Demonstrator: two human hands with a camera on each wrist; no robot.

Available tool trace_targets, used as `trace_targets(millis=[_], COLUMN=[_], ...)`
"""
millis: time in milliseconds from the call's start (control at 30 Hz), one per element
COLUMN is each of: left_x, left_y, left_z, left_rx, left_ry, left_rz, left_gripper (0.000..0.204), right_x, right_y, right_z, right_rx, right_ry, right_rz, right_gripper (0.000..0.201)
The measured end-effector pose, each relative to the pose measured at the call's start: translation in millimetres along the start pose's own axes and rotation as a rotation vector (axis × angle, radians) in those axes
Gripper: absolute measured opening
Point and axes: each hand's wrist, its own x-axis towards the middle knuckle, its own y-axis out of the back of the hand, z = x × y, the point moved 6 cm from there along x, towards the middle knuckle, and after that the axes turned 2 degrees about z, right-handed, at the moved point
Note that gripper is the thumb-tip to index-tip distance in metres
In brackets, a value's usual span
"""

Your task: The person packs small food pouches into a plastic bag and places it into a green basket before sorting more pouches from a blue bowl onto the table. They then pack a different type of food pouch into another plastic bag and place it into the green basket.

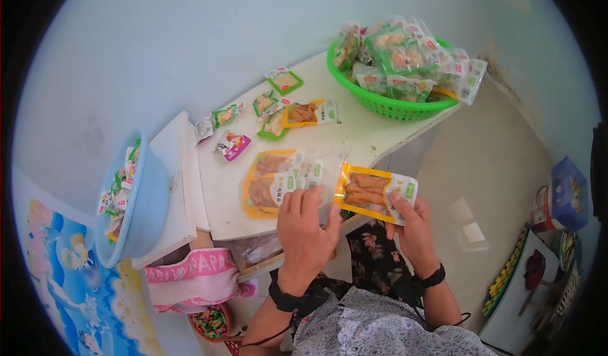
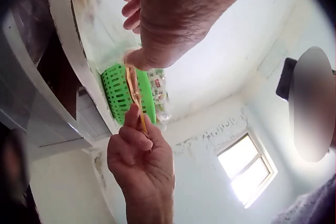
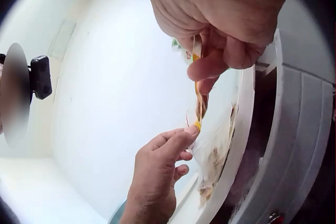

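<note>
Head view: we steady a packet (image 1: 365, 191).
Our left hand (image 1: 305, 239) and right hand (image 1: 415, 237) pinch opposite ends; turning it likely needs one eased.

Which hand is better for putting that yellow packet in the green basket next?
Probably the right hand. It grips the yellow packet by its white end and is nearer the green basket. The left hand is at the packet's other end, farther from the basket.
</note>
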Motion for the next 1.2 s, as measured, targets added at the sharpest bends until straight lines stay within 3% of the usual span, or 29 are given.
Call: trace_targets(millis=[133,433,600,667,733,800,900,1000,1100,1200], left_x=[-1.5,0.6,-5.3,-6.7,-8.4,-10.9,-15.2,-18.0,-21.0,-23.7], left_y=[11.9,25.4,21.6,19.8,17.7,13.6,12.8,16.0,13.7,8.5], left_z=[-2.5,8.6,5.1,4.0,3.2,-5.4,-20.4,-30.1,-35.5,-29.8], left_rx=[-0.061,-0.139,-0.253,-0.312,-0.373,-0.393,-0.405,-0.414,-0.445,-0.485], left_ry=[-0.042,-0.092,-0.057,-0.053,-0.071,-0.039,0.005,0.046,0.076,0.064], left_rz=[0.07,0.196,0.181,0.179,0.179,0.164,0.157,0.171,0.187,0.164], left_gripper=[0.021,0.019,0.019,0.018,0.018,0.018,0.018,0.017,0.016,0.016], right_x=[4.1,30.8,47.7,64.2,70.7,74.3,72.8,56.6,47.6,52.6], right_y=[-20.0,-84.6,-117.0,-130.7,-140.9,-145.0,-135.4,-111.3,-97.1,-102.3], right_z=[3.0,11.7,18.6,28.9,29.2,29.7,30.2,28.3,33.2,36.1], right_rx=[-0.041,-0.209,-0.326,-0.341,-0.375,-0.435,-0.42,-0.348,-0.323,-0.406], right_ry=[-0.02,-0.017,0.009,0.167,0.167,0.011,0.09,-0.09,0.022,0.275], right_rz=[-0.069,-0.241,-0.347,-0.448,-0.492,-0.484,-0.438,-0.291,-0.233,-0.183], right_gripper=[0.024,0.022,0.023,0.025,0.028,0.031,0.031,0.028,0.026,0.025])
